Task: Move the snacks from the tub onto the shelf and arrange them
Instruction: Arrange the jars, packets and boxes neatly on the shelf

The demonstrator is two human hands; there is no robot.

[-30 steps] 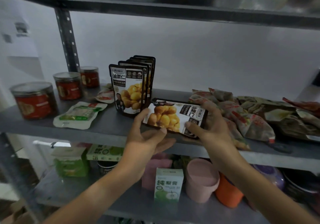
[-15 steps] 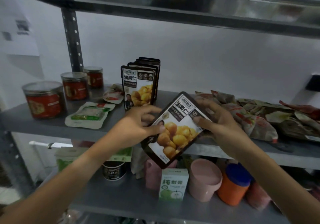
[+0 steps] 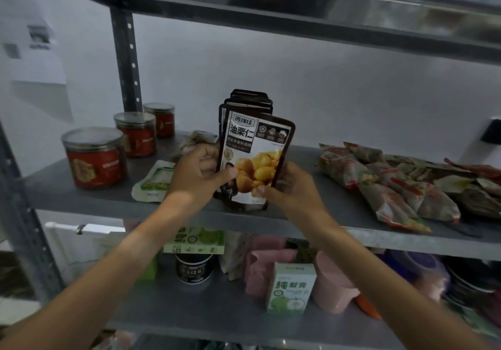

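Now, step in hand: a chestnut pouch (image 3: 254, 159) is set upright at the front of the standing row of chestnut pouches (image 3: 249, 103), near the front edge of the shelf (image 3: 89, 200).
Left hand (image 3: 196, 172): it grips the left side of the pouch, thumb on the front face.
Right hand (image 3: 291, 187): it pinches the lower right corner of the same pouch.
Place of the pouch: its bottom seems to touch the shelf, just before the row; I cannot tell if it stands alone.
Next move, as I judge: press it flat against the row, line up the edges, then release slowly so it does not fall forward.
Tub: not in view.
Count, pouches: one held, and behind it about four, overlapping, so not sure.
Count, red jars (image 3: 95, 157): three, toward the left end.
Count, flat green packet (image 3: 156, 181): one, left of the hands.
Count, wrapped snacks (image 3: 390, 187): a heap at the right end, too mixed to count.
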